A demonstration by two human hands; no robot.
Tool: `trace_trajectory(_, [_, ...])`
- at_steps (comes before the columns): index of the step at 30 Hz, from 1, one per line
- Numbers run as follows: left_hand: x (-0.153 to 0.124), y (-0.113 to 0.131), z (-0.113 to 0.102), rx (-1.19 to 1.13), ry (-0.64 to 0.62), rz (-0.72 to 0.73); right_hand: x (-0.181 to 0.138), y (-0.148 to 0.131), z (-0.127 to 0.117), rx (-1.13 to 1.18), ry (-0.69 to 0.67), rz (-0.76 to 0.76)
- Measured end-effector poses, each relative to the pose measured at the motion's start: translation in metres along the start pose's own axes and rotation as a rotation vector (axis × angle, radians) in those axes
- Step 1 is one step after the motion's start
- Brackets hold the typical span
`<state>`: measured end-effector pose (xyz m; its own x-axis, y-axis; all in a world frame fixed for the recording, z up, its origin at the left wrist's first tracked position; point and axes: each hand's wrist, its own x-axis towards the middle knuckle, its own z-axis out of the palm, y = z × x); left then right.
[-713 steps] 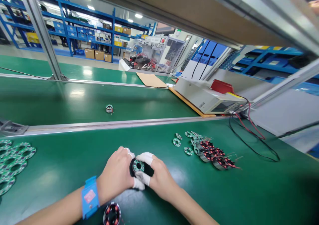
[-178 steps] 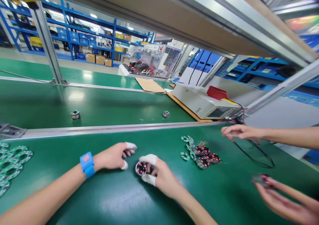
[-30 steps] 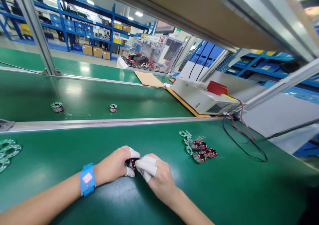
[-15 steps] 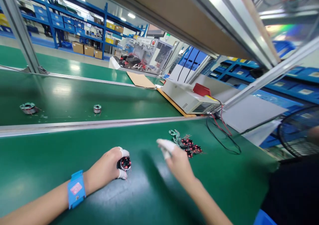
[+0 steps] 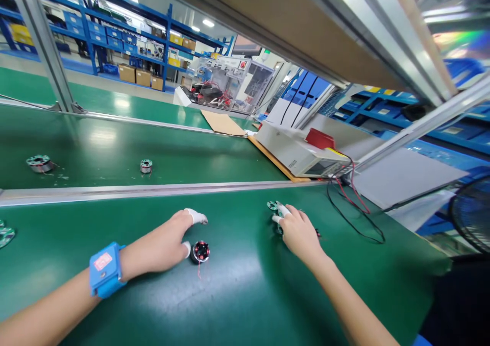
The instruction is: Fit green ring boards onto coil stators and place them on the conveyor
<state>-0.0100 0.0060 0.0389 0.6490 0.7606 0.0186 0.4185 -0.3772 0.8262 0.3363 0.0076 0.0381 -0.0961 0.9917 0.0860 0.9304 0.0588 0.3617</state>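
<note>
Blue racks point(image 5: 167, 55) stand far beyond the silver rail point(image 5: 214, 187) that crosses your green bench top point(image 5: 229, 295), and a grey instrument point(image 5: 283, 144) sits past the rail toward its right end. On your side of the rail, a wound coil point(image 5: 201, 252) stands with its thin lead wires trailing toward you; no green ring shows on it. Your left hand point(image 5: 158, 241) is just beside that coil, thumb and forefinger spread apart and gripping nothing, with white finger covers point(image 5: 197, 217) on both tips.

Your right hand point(image 5: 300, 233) is farther along the near side of the rail, fingertips down among the loose green rings point(image 5: 272, 205). Your fingers hide the contact, so whether they pinch a ring cannot be told. A bit of another coil point(image 5: 318, 232) peeps out past the hand; how many lie there is hidden.

Across the rail, a ring-topped coil point(image 5: 39, 164) and a second ring-topped coil point(image 5: 146, 166) stand apart from each other. Judging by these, two pieces look put together, while the one by your left hand lacks its ring. More green boards point(image 5: 6, 235) lie short of the rail, cut off by the view's left edge, apparently unused.
</note>
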Motion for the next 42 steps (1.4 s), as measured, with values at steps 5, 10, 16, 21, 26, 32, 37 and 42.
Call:
trace_trajectory(5, [0.011,0.004,0.005,-0.077,0.173,-0.045,-0.003,-0.004,-0.006,0.236,0.016,0.036])
trace_trajectory(10, [0.010,0.018,0.018,-0.071,0.214,0.044,-0.014,-0.082,-0.040,1.300,-0.024,-0.044])
trace_trajectory(16, [0.008,0.018,0.024,-0.149,0.253,-0.051,-0.014,-0.141,-0.057,1.495,-0.016,-0.091])
trace_trajectory(21, [0.007,0.009,0.032,0.217,0.250,-0.044,-0.012,-0.129,-0.039,1.460,-0.032,0.008])
trace_trajectory(26, [0.006,-0.004,0.041,0.461,0.110,-0.066,-0.019,-0.127,-0.034,1.427,-0.138,-0.164])
trace_trajectory(32, [0.007,-0.009,0.043,0.532,0.113,-0.063,-0.028,-0.143,-0.032,1.157,0.051,-0.349])
trace_trajectory(37, [0.007,-0.008,0.044,0.541,0.123,-0.074,-0.033,-0.144,-0.023,1.037,0.153,-0.344])
trace_trajectory(42, [0.006,-0.009,0.045,0.549,0.123,-0.071,-0.037,-0.146,-0.019,0.995,0.169,-0.329])
